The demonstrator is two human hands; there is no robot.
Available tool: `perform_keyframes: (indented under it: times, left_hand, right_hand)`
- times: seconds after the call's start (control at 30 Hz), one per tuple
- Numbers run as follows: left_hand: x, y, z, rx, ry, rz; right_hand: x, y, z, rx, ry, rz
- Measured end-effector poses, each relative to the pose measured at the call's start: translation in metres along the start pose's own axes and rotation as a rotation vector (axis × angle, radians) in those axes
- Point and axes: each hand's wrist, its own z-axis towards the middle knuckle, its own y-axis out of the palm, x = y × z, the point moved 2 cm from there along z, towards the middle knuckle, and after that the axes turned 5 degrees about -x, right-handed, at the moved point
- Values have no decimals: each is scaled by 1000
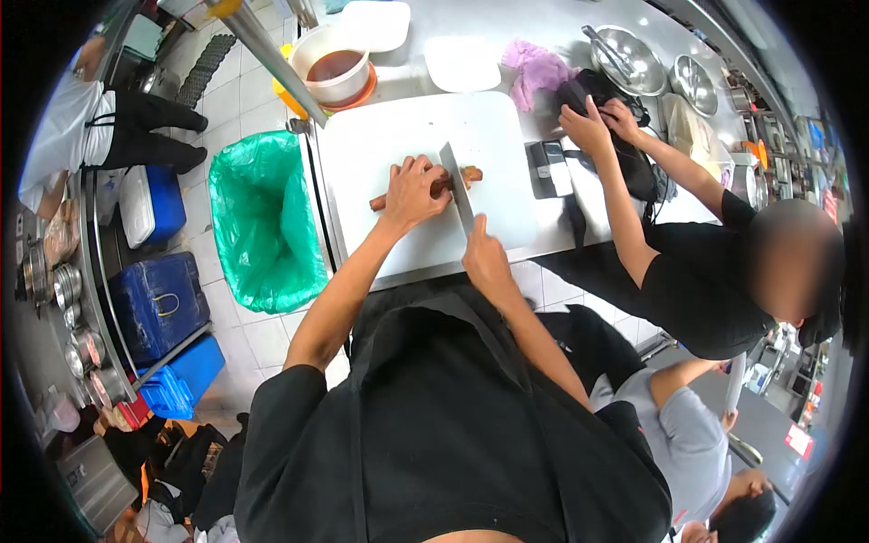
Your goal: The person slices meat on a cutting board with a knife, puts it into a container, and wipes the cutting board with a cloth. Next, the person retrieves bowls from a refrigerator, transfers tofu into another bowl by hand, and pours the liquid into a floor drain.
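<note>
A long brown piece of food, seemingly cooked meat (378, 203), lies across the white cutting board (389, 131). My left hand (415, 192) is on top of it, fingers curled and pressing it down, so its middle is hidden. In my right hand (488, 257) is the handle of a cleaver (459, 195). Its blade stands on edge just right of my left fingertips, against the end of the meat. Beyond the blade sits a small lighter-brown chunk (472, 175). A few dark crumbs dot the board above.
A bin with a green liner (264, 217) stands left of the table. Behind the board are a tub of brown liquid (333, 68) and a white tray (462, 63). At right, a person in black handles a black bag (625, 145), near metal bowls (628, 61).
</note>
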Motion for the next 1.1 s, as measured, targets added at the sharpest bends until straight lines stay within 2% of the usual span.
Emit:
perform_keyframes:
  times: [0.1, 0.17, 0.23, 0.27, 0.3, 0.37, 0.4, 0.43, 0.5, 0.53, 0.6, 0.7, 0.9, 1.1]
  left_hand:
    - [0, -2, -2, -58, -39, -25]
    - [6, -14, -5, 5, 3, -5]
    - [3, -28, -11, 61, -189, -197]
    - [-3, -35, -15, 147, -74, -143]
    - [-11, -39, -16, 144, -75, -141]
    - [-19, -41, -24, 51, -88, -133]
    - [-17, -45, -23, -65, -148, -120]
    - [-14, -49, -19, -63, -146, -118]
    - [-2, -49, -12, -25, 0, -106]
    - [-3, -47, -8, -25, -1, -106]
    - [-6, -36, -3, -130, 117, 69]
    - [-15, -24, 0, -209, 123, 61]
    - [-15, -22, -2, -177, 130, 112]
    - [-15, -24, 3, -146, 71, 108]
  right_hand:
    - [-5, -15, 25, 8, -43, 70]
    - [-11, -25, 33, -4, -13, 46]
    - [-19, -38, 26, 8, -24, 73]
    - [-22, -41, 19, 13, -25, 105]
    - [-26, -43, 15, 11, -24, 108]
    - [-31, -44, 1, 8, 18, 94]
    - [-32, -43, -5, 8, 20, 96]
    - [-35, -41, -10, -5, 9, 74]
    - [-40, -38, -15, -22, -2, 50]
    - [-42, -36, -16, -31, 23, 44]
    - [-47, -30, -21, -44, 54, 39]
    - [-50, -27, -21, -91, 100, 48]
    - [-51, -27, -31, -138, 123, 29]
    - [-43, -6, 14, -19, 28, 10]
